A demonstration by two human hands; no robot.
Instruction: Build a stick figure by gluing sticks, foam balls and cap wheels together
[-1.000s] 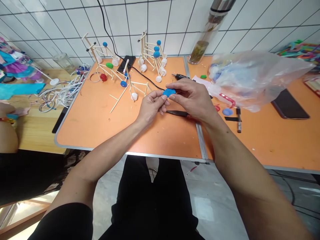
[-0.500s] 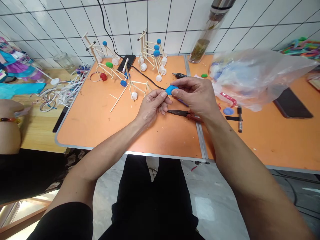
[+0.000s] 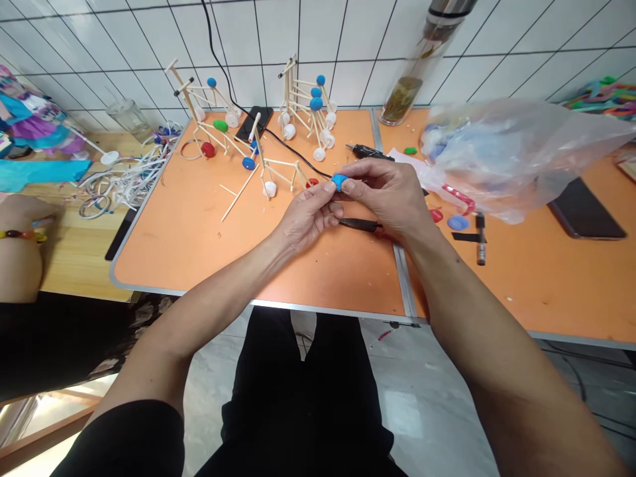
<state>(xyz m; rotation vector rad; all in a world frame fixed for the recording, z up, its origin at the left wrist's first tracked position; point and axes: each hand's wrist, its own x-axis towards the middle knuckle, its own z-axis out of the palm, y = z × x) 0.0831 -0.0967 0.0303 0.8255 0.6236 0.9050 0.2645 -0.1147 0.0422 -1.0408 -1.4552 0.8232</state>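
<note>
Both my hands meet over the middle of the orange table (image 3: 199, 245). My left hand (image 3: 308, 218) and my right hand (image 3: 387, 195) pinch a small blue cap-like piece (image 3: 339, 181) between their fingertips, held a little above the table. Dark pliers (image 3: 360, 225) lie on the table just under my right hand, partly hidden by it. A red cap (image 3: 312, 182) sits on the table just left of the blue piece.
Stick-and-cap models (image 3: 303, 109) stand at the table's back, with a black cable (image 3: 278, 142) and phone (image 3: 253, 124). A clear plastic bag (image 3: 507, 156) of caps lies right, near a blue cap (image 3: 454, 222), a marker (image 3: 480, 235) and a dark tablet (image 3: 586, 209). Another person's arm (image 3: 20, 245) is at left.
The blue piece, seen broad and flat between my fingertips before, now shows smaller and edge-on. My hands stay together in about the same spot.
</note>
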